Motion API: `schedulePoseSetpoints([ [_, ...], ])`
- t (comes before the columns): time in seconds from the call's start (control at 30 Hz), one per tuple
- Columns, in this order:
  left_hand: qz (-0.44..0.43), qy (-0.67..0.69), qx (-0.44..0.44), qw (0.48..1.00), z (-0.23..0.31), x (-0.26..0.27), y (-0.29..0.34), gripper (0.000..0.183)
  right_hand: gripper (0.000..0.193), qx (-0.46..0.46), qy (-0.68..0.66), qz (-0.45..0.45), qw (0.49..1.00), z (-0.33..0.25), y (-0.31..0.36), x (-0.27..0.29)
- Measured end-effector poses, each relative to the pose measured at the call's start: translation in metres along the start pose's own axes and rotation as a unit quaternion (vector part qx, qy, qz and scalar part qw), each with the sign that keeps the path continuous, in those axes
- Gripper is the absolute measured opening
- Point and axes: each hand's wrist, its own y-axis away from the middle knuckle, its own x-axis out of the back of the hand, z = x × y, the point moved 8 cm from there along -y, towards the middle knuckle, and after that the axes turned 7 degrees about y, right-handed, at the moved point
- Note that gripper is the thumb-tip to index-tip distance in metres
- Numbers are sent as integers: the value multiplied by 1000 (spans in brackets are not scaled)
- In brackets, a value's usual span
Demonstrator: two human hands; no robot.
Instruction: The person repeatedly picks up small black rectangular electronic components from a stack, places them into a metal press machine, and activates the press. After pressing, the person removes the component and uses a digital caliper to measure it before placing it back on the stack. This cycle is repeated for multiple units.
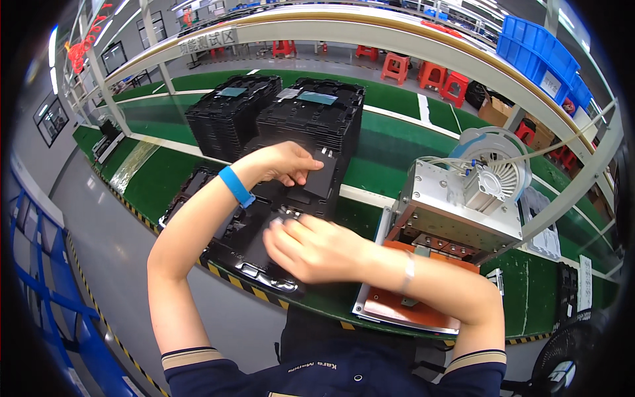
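My left hand (291,163), with a blue wristband (237,186), pinches the edge of a flat black rectangular panel (322,173) over a black plastic tray. Nearer to me, my right hand (317,250) hovers over the tray (246,255), slightly blurred, its fingers curled together. Whatever those fingers hold, if anything, is hidden. Small pale metallic bits (288,213) show beside the right fingertips. At the tray's near edge lies a clear, shiny strip (268,276).
Two tall stacks of black trays (231,116) (311,122) stand behind my hands. To the right is a metal press-like machine (456,205) with an orange plate (397,306) and a white reel (503,155). Blue bins (539,56) sit on the overhead shelf. A black fan (565,364) stands lower right.
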Motion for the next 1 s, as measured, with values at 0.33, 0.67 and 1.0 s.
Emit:
schedulePoseSetpoints([
  [0.33,186,-252,-298,902,88,-22,57,29,19,-338,46,-194,920,0,203,152],
  [0.67,-235,-411,-535,699,64,-272,134,56,33,-526,-77,-200,823,26,240,128],
  [1.0,-305,-490,-482,660,35,-292,125,79,31,-481,-39,-242,841,28,247,104],
])
